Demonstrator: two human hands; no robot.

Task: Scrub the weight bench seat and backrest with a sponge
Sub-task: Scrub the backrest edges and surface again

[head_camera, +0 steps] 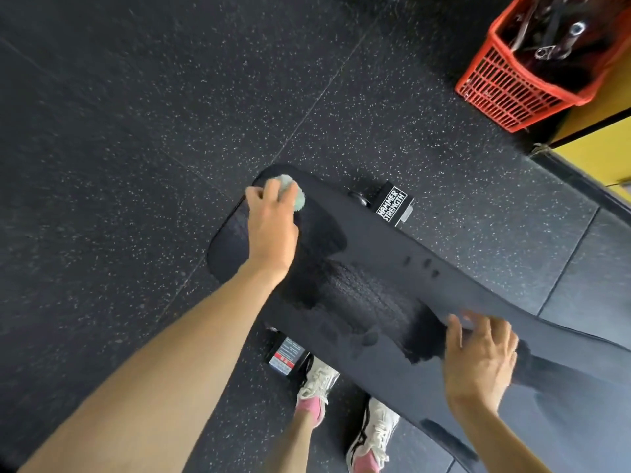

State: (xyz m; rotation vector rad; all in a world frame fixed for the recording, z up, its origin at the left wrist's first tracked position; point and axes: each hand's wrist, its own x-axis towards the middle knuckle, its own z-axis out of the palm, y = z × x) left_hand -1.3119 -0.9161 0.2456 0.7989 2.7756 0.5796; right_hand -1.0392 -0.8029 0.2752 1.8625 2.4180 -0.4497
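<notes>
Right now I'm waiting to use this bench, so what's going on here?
A person is scrubbing the black weight bench. Their left hand grips a pale green sponge and presses it on the pad's far end. The right hand is open, fingers spread, at the pad's near side; whether it touches is unclear. Dark wet patches cover the middle of the pad, while much of the rest looks matte and dry.

This is looking like a gym: speckled rubber flooring [136, 114] is lying under a padded weight bench [392, 268] labelled HAMMER STRENGTH, and beyond the bench a red basket [505, 87] is holding metal attachments [560, 42].
</notes>
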